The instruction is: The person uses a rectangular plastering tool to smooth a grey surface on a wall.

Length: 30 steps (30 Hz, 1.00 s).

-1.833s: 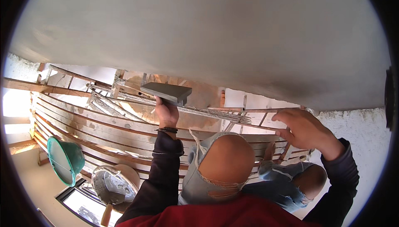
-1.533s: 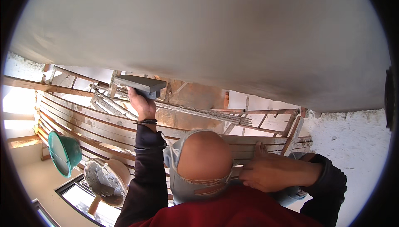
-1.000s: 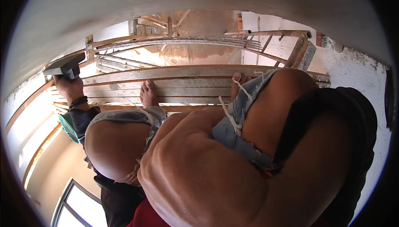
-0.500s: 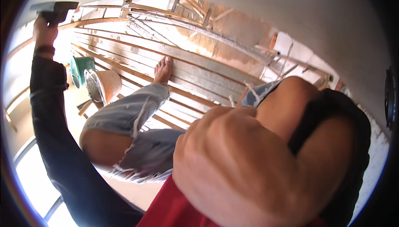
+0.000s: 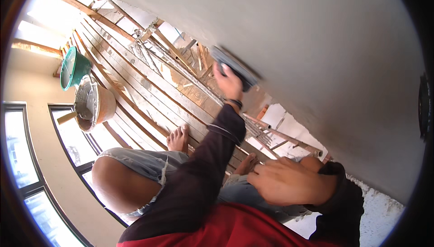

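My left hand (image 5: 228, 83) is closed around the handle of a dark plastering float (image 5: 235, 67). The float's flat face is against the smooth grey plastered wall (image 5: 312, 34), near its lower edge. Above my right knee, my right hand (image 5: 289, 181) is bent at the wrist with its back toward me. Its fingers curl under, and whatever they may hold is hidden.
Wooden planks (image 5: 135, 79) form a platform under my bare feet. To the left stand a mortar-caked bucket (image 5: 105, 104) and a green bucket (image 5: 81, 68). Poles (image 5: 190, 76) of a scaffold run beside the wall. Dark-framed windows (image 5: 27, 156) are at lower left.
My left hand has swung the float from the far left to the middle, along the wall. My right hand has dropped lower and away from the camera. The whole view has tilted.
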{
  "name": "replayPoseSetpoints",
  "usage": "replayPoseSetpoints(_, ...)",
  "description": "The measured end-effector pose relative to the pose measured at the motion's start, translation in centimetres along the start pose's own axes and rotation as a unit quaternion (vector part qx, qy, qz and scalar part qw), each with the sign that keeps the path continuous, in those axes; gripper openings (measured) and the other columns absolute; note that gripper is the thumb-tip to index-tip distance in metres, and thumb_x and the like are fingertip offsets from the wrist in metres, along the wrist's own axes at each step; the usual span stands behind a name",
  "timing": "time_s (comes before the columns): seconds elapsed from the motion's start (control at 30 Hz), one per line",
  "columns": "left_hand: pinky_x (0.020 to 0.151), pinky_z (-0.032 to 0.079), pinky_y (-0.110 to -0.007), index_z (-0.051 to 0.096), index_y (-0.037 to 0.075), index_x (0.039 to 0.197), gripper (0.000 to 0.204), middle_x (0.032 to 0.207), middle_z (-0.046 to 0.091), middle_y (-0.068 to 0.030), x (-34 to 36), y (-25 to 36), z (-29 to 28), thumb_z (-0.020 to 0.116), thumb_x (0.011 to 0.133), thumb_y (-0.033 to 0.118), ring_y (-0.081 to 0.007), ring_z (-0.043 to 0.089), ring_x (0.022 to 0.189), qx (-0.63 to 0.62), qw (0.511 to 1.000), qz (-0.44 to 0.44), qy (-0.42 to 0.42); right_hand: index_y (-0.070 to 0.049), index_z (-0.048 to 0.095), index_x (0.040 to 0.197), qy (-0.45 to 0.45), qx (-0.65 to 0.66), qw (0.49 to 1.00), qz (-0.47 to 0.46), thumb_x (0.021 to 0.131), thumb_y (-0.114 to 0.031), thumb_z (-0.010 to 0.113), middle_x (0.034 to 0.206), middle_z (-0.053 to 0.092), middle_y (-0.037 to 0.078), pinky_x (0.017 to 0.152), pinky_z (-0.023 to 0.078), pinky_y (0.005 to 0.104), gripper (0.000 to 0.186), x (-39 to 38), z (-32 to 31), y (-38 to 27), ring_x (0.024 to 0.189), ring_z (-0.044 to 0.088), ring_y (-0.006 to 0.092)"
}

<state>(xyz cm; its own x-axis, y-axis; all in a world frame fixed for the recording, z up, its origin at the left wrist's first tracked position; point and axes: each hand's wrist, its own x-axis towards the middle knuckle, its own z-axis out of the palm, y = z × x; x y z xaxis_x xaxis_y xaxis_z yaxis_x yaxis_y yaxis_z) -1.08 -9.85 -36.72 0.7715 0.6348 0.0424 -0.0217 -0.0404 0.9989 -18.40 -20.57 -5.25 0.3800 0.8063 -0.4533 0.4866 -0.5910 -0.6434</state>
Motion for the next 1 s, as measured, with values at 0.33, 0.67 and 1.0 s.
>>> replayPoseSetpoints(0.33,0.101,0.045,-0.047,0.052,0.003,0.146,0.047,0.12,0.063,-0.0253,9.8,0.0,3.7,0.052,0.102,0.02,-0.0427,0.06,0.113,0.082,0.993,0.014,0.089,-0.007,0.065,0.121,-0.057,0.124,0.946,0.294,0.096,-0.022,0.059,0.115,0.068,0.016,0.092,0.053,0.0478,0.029,1.8,1.2,0.2,0.105,0.066,0.0398)
replayPoseSetpoints(0.67,0.097,0.047,-0.049,0.052,0.007,0.147,0.047,0.119,0.064,-0.0263,6.3,-2.8,3.1,0.052,0.103,0.021,-0.0434,0.061,0.11,0.093,0.991,-0.08,0.058,-0.008,0.062,0.128,0.131,0.248,0.932,0.231,0.097,-0.025,0.062,0.108,0.068,0.02,0.085,0.053,0.0471,0.035,6.2,-4.1,-1.4,0.101,0.066,0.0408)
replayPoseSetpoints(1.0,0.098,0.051,-0.045,0.056,0.002,0.141,0.043,0.124,0.067,-0.0277,19.6,-4.8,1.6,0.051,0.103,0.02,-0.0416,0.067,0.11,0.121,0.987,-0.081,0.066,-0.006,0.067,0.123,0.012,0.168,0.935,0.311,0.097,-0.029,0.064,0.101,0.072,0.017,0.086,0.054,0.0441,0.035,6.5,2.5,6.1,0.096,0.07,0.0341)
